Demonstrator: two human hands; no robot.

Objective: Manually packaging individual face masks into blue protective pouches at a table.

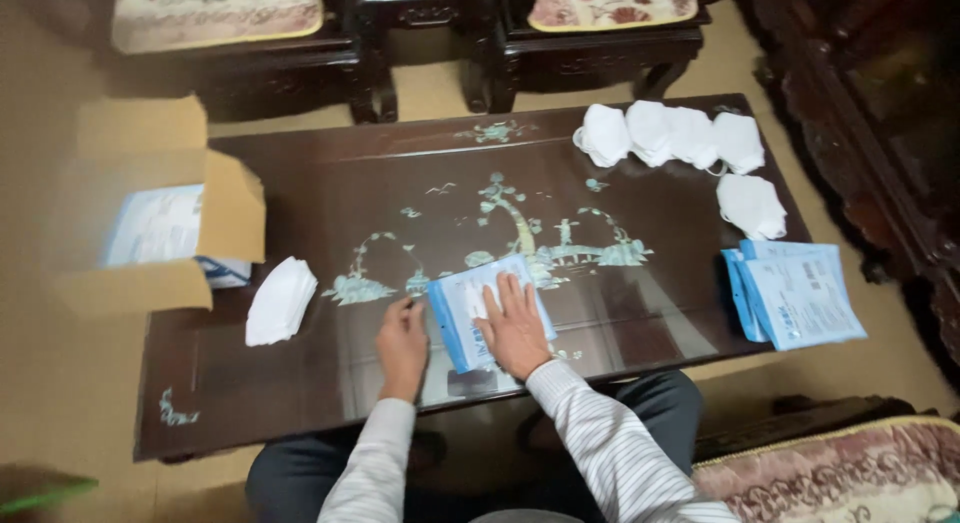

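Right hand lies flat, fingers spread and released, pressing a blue-and-white pouch onto the dark inlaid table, near its front edge. Left hand is loosely curled at the pouch's left edge, fingertips pinching or touching the corner; true grip cannot be told. Risks: the glossy tabletop looks slick, so the pouch could slide under uneven palm pressure; a weak corner pinch could slip. The stack of folded white masks to the left sits near the edge and an elbow sweep might knock it. Pouch pile at right overhangs the table edge and could drop.
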